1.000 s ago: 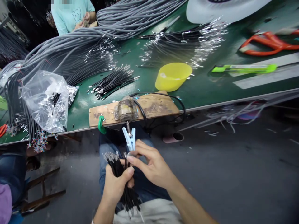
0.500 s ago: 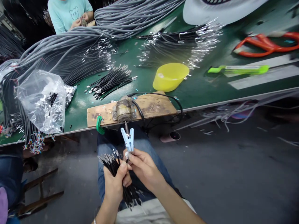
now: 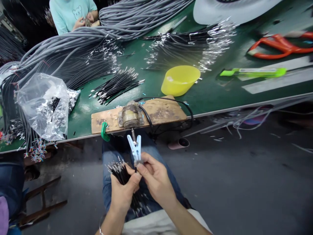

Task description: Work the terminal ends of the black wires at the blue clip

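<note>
A bundle of short black cables (image 3: pixel 121 174) with silvery tips is wrapped in my left hand (image 3: pixel 124 192), held over my lap. Its thumb and forefinger pinch one black cable (image 3: pixel 135 169) standing apart from the bundle. My right hand (image 3: pixel 154 178) is closed with its fingertips at that cable's upper end, just below a light blue clothespin (image 3: pixel 135 148); what exactly they grip is partly hidden. The clothespin hangs on the metal shaft of a small motor (image 3: pixel 130 116), fixed to a wooden board (image 3: pixel 162 111) at the table edge.
On the green table (image 3: pixel 146 88) lie a pile of black cables (image 3: pixel 117 85), a yellow cup (image 3: pixel 181 80), a green cutter knife (image 3: pixel 254 72), orange-handled scissors (image 3: pixel 281 47) and a plastic bag (image 3: pixel 44 104). Grey cables (image 3: pixel 73 39) run along the back. A person (image 3: pixel 73 16) sits across.
My left hand has shifted slightly right and its thumb has come up nearer the clothespin. The right fingertips remain beneath the clothespin, and the single cable now stands more upright there.
</note>
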Action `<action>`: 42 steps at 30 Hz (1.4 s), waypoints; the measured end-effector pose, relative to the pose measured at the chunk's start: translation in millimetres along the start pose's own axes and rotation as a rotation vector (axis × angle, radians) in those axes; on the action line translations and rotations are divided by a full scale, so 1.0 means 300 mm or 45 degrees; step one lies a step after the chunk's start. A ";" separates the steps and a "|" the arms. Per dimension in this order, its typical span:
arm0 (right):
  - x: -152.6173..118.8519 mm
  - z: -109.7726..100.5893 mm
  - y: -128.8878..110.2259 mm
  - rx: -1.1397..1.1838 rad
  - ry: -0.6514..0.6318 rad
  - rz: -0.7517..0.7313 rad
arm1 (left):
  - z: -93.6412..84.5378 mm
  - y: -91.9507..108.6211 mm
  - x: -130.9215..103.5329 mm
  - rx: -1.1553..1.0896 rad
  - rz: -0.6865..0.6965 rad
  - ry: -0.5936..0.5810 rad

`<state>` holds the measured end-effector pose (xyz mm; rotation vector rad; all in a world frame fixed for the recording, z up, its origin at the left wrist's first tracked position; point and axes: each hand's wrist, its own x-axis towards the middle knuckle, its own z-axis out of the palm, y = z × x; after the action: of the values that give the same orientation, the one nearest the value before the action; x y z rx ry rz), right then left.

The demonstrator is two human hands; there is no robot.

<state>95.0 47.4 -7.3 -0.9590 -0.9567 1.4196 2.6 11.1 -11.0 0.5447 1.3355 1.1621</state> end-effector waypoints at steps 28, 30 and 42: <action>0.198 0.034 -0.088 0.650 -0.307 0.461 | 0.036 0.175 0.006 0.238 0.401 0.071; 0.195 0.030 -0.084 0.709 -0.333 0.518 | 0.039 0.168 0.010 0.256 0.426 0.067; 0.132 -0.085 0.013 0.407 -0.186 0.408 | -0.052 0.127 0.048 0.169 0.052 -0.012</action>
<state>115.5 87.6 -21.1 -0.7990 -0.6694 1.8690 -26.8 33.9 11.7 0.6753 1.4059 1.1082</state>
